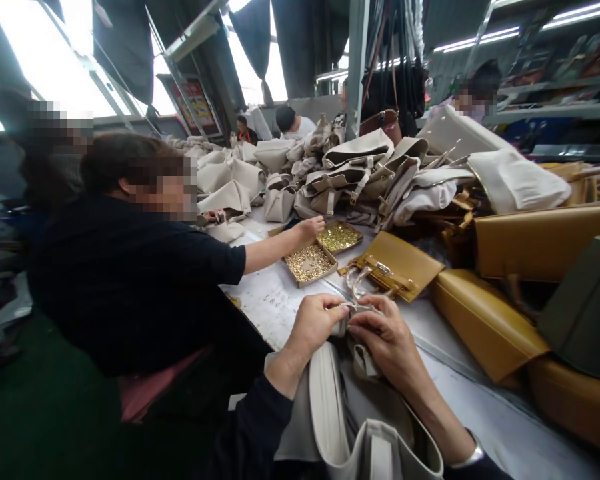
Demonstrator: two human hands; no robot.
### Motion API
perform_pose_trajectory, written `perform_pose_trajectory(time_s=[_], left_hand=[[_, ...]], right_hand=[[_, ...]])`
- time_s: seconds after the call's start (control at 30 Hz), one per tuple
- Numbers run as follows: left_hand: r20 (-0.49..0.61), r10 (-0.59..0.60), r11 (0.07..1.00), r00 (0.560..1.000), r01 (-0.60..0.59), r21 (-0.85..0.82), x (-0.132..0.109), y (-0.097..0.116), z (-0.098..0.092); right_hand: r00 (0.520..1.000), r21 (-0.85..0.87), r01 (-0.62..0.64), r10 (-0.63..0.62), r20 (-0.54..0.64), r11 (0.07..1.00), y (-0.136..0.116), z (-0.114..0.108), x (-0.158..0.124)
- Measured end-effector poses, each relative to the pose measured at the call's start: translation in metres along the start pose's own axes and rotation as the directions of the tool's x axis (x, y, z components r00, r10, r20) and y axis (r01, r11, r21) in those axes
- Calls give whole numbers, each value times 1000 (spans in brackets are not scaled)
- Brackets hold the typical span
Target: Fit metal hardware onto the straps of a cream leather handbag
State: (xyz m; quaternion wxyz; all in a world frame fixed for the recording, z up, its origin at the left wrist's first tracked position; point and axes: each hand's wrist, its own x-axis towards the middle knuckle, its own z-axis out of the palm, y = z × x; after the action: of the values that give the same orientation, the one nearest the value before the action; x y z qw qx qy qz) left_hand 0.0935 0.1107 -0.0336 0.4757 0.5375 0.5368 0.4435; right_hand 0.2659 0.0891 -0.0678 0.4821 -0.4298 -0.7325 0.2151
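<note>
Presently: cream bag, at near counter edge, partly in lap. Long axis runs away from wearer, with strap end pointed twd. trays of gold fittings. Strap end is pinched by closed fingers of L hand and R hand. Step judged: strap being worked at its tip. Fine fingertip control is called for next. Co-worker's hand is seen at trays.

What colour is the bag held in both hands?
Pale cream-grey; the bag shows best in the head view.
</note>
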Motion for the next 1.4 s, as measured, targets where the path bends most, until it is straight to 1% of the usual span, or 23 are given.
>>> perform_pose_trajectory(time_s=[0.1, 0.23, 0.3, 0.4, 0.5, 0.67, 0.87, 1.13, 1.4], left_hand=[[-56, -42, 999, 998, 42, -5, 0, 0, 3], [-66, -70, 998, 995, 69, -14, -2, 2, 4], [-68, -78, 997, 995, 77, -15, -3, 3, 4], [-64, -98, 995, 993, 96, -37, -4, 4, 3], [-60, -107, 993, 992, 104, -52, -5, 4, 3], [-62, -94, 995, 994, 92, -42, -6, 1, 4], [-90, -30, 998, 996, 34, 44, -6, -3, 6], [-78, -43, 999, 996, 44, 8, -6, -4, 6], [-97, -43, 998, 994, 47, 41, -8, 1, 5]], right_hand=[[998, 24, -57, 58, -38, 998, 4, 1, -5], [994, 3, -24, 24, -103, 1000, 5, 2, -11], [992, 26, -22, 25, -124, 999, 3, 4, -13], [991, 76, -32, 41, -124, 997, 0, 7, -14], [992, 88, -39, 49, -119, 995, -1, 9, -15], [988, 79, -41, 53, -148, 996, -1, 9, -16], [979, 57, -24, 35, -202, 998, -3, 9, -15], [979, 47, -43, 51, -198, 998, -6, 10, -16], [976, 87, -57, 74, -207, 995, -6, 11, -16]])
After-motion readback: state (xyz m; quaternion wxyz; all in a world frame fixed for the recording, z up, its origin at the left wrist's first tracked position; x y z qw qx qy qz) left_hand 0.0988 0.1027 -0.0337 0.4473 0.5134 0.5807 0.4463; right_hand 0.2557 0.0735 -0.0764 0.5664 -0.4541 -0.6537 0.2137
